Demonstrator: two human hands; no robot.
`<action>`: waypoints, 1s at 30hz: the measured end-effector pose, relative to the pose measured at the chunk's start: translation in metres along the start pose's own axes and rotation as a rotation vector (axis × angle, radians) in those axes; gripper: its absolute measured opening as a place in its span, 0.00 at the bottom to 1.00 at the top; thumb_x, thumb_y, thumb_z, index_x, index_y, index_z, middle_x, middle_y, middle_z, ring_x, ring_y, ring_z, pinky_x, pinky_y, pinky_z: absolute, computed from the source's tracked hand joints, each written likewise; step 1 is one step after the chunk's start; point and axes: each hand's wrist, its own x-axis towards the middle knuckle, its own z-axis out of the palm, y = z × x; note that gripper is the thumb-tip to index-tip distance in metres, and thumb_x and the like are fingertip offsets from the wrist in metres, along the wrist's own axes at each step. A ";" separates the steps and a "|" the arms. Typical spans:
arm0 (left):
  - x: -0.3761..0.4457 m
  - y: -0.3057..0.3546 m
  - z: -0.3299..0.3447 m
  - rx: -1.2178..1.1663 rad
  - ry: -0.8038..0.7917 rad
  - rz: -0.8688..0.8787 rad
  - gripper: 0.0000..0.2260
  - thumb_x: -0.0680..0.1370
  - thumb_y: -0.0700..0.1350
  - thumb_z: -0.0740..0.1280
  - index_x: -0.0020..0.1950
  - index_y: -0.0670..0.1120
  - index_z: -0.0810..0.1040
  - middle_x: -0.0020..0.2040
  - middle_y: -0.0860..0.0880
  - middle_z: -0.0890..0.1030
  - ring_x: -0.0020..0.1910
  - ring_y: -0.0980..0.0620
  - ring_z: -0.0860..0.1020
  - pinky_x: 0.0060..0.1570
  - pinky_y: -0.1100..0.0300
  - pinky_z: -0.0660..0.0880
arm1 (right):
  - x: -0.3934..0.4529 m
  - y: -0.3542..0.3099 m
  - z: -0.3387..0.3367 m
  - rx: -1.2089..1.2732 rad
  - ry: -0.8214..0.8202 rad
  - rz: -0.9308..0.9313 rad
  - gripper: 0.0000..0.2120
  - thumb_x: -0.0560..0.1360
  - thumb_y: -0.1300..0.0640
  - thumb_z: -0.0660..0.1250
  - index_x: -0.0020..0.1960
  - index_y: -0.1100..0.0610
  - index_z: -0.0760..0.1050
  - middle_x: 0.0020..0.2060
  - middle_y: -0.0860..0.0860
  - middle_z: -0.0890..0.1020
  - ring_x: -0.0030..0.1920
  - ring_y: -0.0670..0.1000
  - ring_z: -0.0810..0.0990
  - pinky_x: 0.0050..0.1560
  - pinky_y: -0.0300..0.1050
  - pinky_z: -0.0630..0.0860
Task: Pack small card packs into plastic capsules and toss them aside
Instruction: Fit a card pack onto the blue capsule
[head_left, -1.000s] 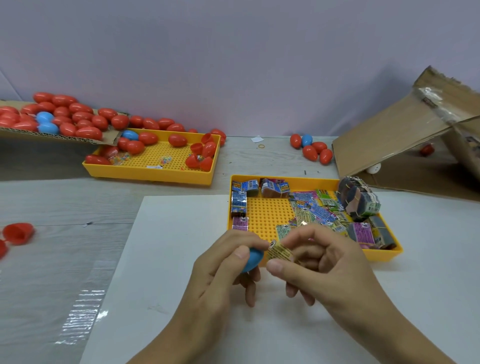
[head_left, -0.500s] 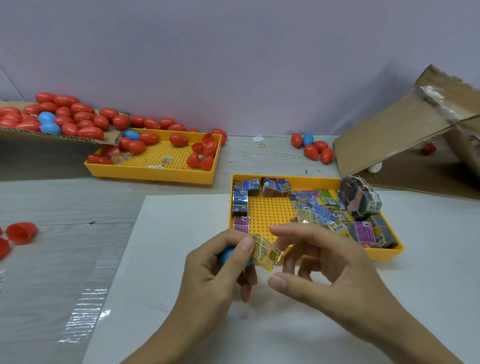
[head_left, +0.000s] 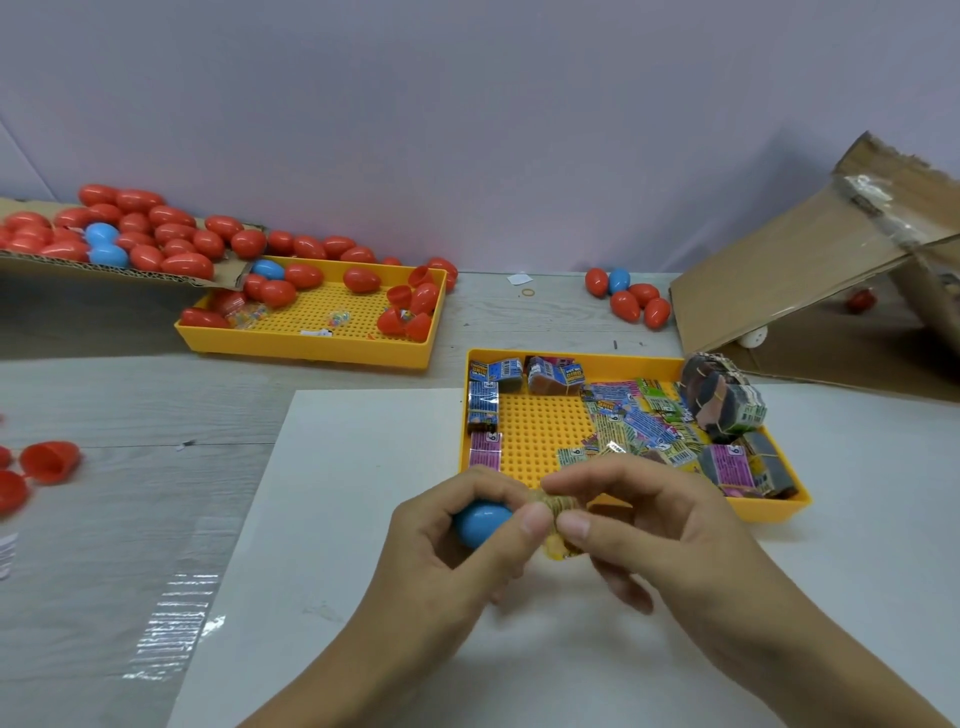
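My left hand grips a blue plastic capsule half above the white sheet. My right hand pinches a small yellow card pack between thumb and fingers, right at the capsule's mouth. The pack is blurred and partly hidden by my fingertips. Just behind my hands stands a yellow pegged tray holding several more card packs and a banded bundle.
A second yellow tray at the back left holds red and blue capsules. More capsules lie on a cardboard flap and in a cluster by the wall. Red capsule halves sit at far left. A cardboard box leans at right.
The card pack was held out flat between my hands half a second ago; my right hand has closed on it and brought it against the blue capsule half.
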 end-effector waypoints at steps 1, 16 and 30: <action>0.000 0.000 0.000 0.008 -0.015 0.006 0.12 0.70 0.59 0.75 0.42 0.51 0.82 0.38 0.50 0.78 0.33 0.52 0.75 0.32 0.61 0.73 | 0.000 0.000 0.000 0.046 0.021 0.011 0.10 0.67 0.63 0.78 0.46 0.54 0.84 0.35 0.50 0.80 0.22 0.47 0.66 0.21 0.36 0.63; 0.000 -0.005 0.002 0.113 -0.079 0.039 0.04 0.72 0.45 0.68 0.42 0.46 0.81 0.42 0.48 0.79 0.43 0.48 0.77 0.42 0.59 0.73 | -0.003 0.006 -0.003 -0.274 0.013 -0.189 0.35 0.70 0.62 0.71 0.70 0.35 0.68 0.60 0.43 0.78 0.28 0.49 0.66 0.30 0.40 0.71; 0.001 0.002 0.000 0.015 0.032 0.017 0.07 0.70 0.50 0.71 0.40 0.46 0.81 0.41 0.52 0.80 0.38 0.56 0.76 0.38 0.66 0.72 | 0.001 0.000 -0.005 -0.076 0.002 0.010 0.06 0.66 0.60 0.75 0.41 0.54 0.80 0.32 0.50 0.80 0.26 0.49 0.76 0.23 0.36 0.68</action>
